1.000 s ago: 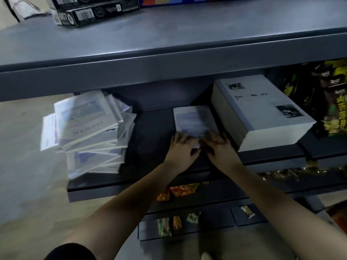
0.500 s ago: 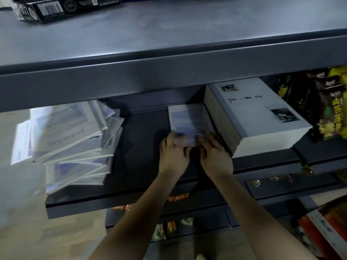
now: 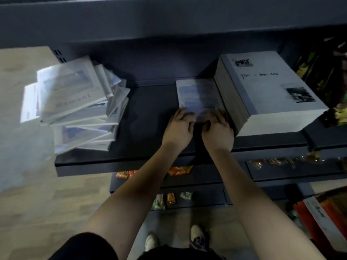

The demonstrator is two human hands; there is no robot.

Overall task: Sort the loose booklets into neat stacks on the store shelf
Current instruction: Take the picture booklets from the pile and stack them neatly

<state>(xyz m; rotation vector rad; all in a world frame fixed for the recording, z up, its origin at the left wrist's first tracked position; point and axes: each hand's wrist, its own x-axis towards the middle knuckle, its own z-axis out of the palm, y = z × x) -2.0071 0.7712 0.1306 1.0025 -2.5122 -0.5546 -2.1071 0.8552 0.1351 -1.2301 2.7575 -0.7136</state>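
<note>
"At the shelf's point(image 3: 150, 117) front edge, mid-span, what are the hands doing?" asks the desk.

"Both grasp one booklet point(image 3: 197, 94) by its near edge — left hand point(image 3: 178, 128) at the near-left corner, right hand point(image 3: 217, 132) at the near-right, fingers bent over the cover. Blur hides how the thumbs sit."

"Where does the booklet lie?"

"Flat at the shelf's middle, its right side against a tall, squared stack point(image 3: 272, 87) that fills the right end. The stack's top cover carries faint lettering and a small dark photo."

"And the left end?"

"A loose heap point(image 3: 78, 102) of booklets, fanned and askew, overhanging the shelf's left edge — well apart from the hands. Its top cover reads 'Moment'. Snack packets point(image 3: 180, 170) show on the ledge below, and pale shoes point(image 3: 196, 231) on the floor point(image 3: 28, 184)."
</note>
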